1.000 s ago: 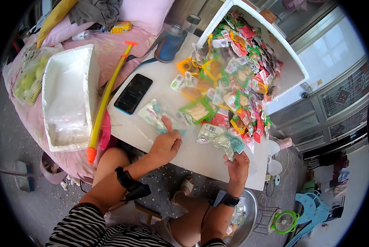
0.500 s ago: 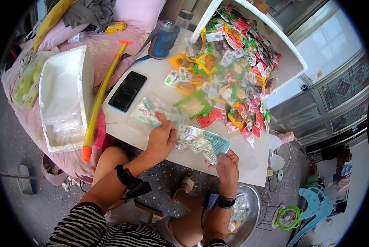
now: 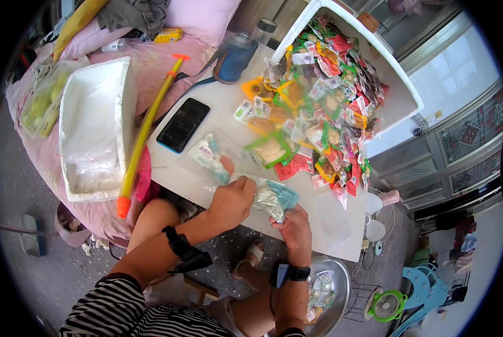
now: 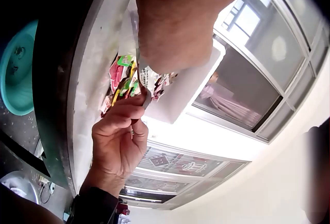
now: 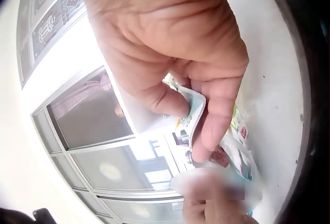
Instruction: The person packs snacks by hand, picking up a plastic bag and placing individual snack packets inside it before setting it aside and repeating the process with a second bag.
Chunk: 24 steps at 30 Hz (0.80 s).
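A silver and teal packet (image 3: pixel 275 197) is stretched between the two hands above the table's front part. My left hand (image 3: pixel 233 203) holds its left end with curled fingers, one finger reaching out over a second pale packet (image 3: pixel 207 156) lying on the table. At the other end, my right hand (image 3: pixel 295 227) pinches the teal corner between thumb and fingers. The right wrist view shows this pinch of the right hand (image 5: pixel 170 44) on the packet's edge (image 5: pixel 196 113) close up. In the left wrist view the left hand's fingertips are hidden.
A white foam box (image 3: pixel 394 73) spills colourful packets (image 3: pixel 324 106) over the table's back right. A black phone (image 3: pixel 183 124) and blue bottle (image 3: pixel 236 59) stand left of them. An empty foam box (image 3: pixel 94 123) and yellow tube (image 3: pixel 150 126) lie further left; a metal basin (image 3: pixel 341 297) is below.
My right hand has moved left with the silver and teal packet, bringing its other end to my left hand. The left fingers have closed on that end.
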Motion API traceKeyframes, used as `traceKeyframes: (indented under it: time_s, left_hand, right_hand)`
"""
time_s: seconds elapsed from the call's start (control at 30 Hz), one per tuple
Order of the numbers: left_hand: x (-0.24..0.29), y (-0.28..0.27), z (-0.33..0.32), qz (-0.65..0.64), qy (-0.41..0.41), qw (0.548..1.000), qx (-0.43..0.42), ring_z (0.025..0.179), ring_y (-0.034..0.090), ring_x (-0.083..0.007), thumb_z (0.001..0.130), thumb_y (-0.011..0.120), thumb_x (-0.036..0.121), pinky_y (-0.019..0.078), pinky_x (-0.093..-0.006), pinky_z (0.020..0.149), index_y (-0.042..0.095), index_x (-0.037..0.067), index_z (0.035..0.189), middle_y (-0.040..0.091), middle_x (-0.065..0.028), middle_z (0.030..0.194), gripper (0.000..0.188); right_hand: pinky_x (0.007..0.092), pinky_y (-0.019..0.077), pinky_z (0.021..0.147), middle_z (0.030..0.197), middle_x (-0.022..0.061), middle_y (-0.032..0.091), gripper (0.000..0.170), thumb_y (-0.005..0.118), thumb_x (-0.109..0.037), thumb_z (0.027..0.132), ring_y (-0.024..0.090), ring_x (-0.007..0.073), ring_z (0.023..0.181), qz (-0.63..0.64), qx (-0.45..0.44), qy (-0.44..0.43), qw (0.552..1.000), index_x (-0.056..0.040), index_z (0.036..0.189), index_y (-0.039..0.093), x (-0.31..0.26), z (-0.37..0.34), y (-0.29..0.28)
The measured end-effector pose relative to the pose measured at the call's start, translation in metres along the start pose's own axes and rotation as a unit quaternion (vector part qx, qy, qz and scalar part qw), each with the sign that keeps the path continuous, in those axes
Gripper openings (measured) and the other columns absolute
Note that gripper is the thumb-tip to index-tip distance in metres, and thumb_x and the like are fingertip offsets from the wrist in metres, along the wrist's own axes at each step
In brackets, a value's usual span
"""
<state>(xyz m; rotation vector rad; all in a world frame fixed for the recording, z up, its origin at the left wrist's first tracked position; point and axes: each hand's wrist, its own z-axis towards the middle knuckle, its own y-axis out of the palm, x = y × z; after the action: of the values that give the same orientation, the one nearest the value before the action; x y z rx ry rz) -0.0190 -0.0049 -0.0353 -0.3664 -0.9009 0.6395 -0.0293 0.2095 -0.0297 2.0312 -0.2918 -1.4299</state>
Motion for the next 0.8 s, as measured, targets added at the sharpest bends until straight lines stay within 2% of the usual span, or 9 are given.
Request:
traceKeyframes:
  time_s: [0.07,0.17,0.27,0.37,0.47,0.57,0.67,0.77,0.8]
  left_hand:
    - [0.002,-0.001,-0.001,0.020,0.004,1.000,-0.014,0.064,0.059,-0.0356,0.077,0.062,-0.001,0.0471,-0.0424,0.052,0.048,0.003,0.087,0.054,-0.0142,0.077,0.018]
    - [0.001,-0.003,0.000,0.003,0.004,1.000,0.009,0.065,0.059,-0.0353,0.078,0.061,-0.001,0.0473,-0.0424,0.053,0.048,0.003,0.088,0.054,-0.0144,0.077,0.017]
    - [-0.001,-0.009,0.001,0.002,-0.006,1.000,0.014,0.064,0.059,-0.0356,0.079,0.060,-0.001,0.0473,-0.0426,0.053,0.048,0.003,0.089,0.054,-0.0147,0.077,0.016]
    - [-0.006,-0.009,0.001,0.000,-0.021,1.000,0.000,0.063,0.059,-0.0363,0.080,0.060,-0.001,0.0472,-0.0426,0.052,0.048,0.003,0.089,0.054,-0.0150,0.077,0.016]
    - [-0.003,-0.007,-0.002,-0.010,-0.042,0.999,-0.015,0.062,0.058,-0.0364,0.080,0.060,-0.001,0.0469,-0.0426,0.052,0.048,0.003,0.090,0.055,-0.0151,0.077,0.016]
    - [0.004,-0.008,-0.002,-0.029,-0.013,0.999,-0.014,0.062,0.059,-0.0363,0.075,0.060,0.004,0.0466,-0.0453,0.051,0.045,0.002,0.086,0.053,-0.0161,0.078,0.020]
    - [0.006,-0.009,-0.001,-0.061,-0.011,0.998,0.000,0.060,0.058,-0.0368,0.082,0.059,0.001,0.0460,-0.0436,0.051,0.048,0.003,0.092,0.055,-0.0151,0.077,0.015]
    - [0.005,-0.007,-0.002,-0.075,-0.001,0.997,-0.003,0.060,0.058,-0.0365,0.083,0.059,0.002,0.0460,-0.0435,0.051,0.048,0.004,0.093,0.055,-0.0153,0.078,0.014]
    - [0.005,-0.006,-0.002,-0.072,-0.002,0.997,-0.005,0.061,0.059,-0.0362,0.083,0.059,0.002,0.0461,-0.0434,0.051,0.048,0.003,0.092,0.055,-0.0153,0.078,0.014]
  right_hand:
    - [0.0368,0.0618,0.067,0.102,0.0221,0.066,0.034,0.051,0.001,0.085,0.070,0.0325,0.079,0.024,-0.016,0.014,0.999,0.0083,0.119,0.054,0.010,0.010,0.006]
    - [0.0348,0.0615,0.068,0.103,0.0204,0.067,0.033,0.053,-0.002,0.087,0.070,0.0300,0.080,-0.042,0.011,0.037,0.998,0.0076,0.118,0.055,0.017,0.021,0.016]
    - [0.0318,0.0608,0.066,0.105,0.0178,0.067,0.031,0.055,-0.004,0.089,0.070,0.0268,0.082,-0.174,0.051,0.040,0.983,0.0068,0.118,0.056,0.018,0.022,0.026]
    - [0.0314,0.0597,0.067,0.107,0.0159,0.066,0.031,0.057,-0.006,0.089,0.069,0.0244,0.087,-0.138,0.080,0.014,0.987,0.0056,0.118,0.057,0.021,0.022,0.022]
    - [0.0330,0.0588,0.072,0.107,0.0142,0.067,0.030,0.059,-0.007,0.090,0.068,0.0236,0.090,-0.115,0.046,0.030,0.992,0.0047,0.118,0.058,0.023,0.021,0.029]
    - [0.0343,0.0581,0.075,0.105,0.0120,0.067,0.029,0.061,-0.007,0.089,0.067,0.0226,0.090,0.010,0.036,0.014,0.999,0.0025,0.116,0.058,0.032,0.023,0.035]
    - [0.0326,0.0581,0.073,0.101,0.0084,0.067,0.022,0.059,-0.006,0.090,0.067,0.0189,0.087,0.048,0.050,0.001,0.998,0.0004,0.112,0.061,0.044,0.028,0.042]
    - [0.0288,0.0572,0.070,0.093,0.0042,0.067,0.016,0.058,-0.005,0.090,0.065,0.0138,0.082,-0.129,0.046,0.003,0.991,-0.0015,0.104,0.065,0.049,0.027,0.048]
    - [0.0239,0.0538,0.062,0.086,0.0013,0.067,0.013,0.057,-0.005,0.090,0.062,0.0091,0.074,-0.260,0.060,-0.007,0.964,-0.0020,0.097,0.068,0.050,0.028,0.047]
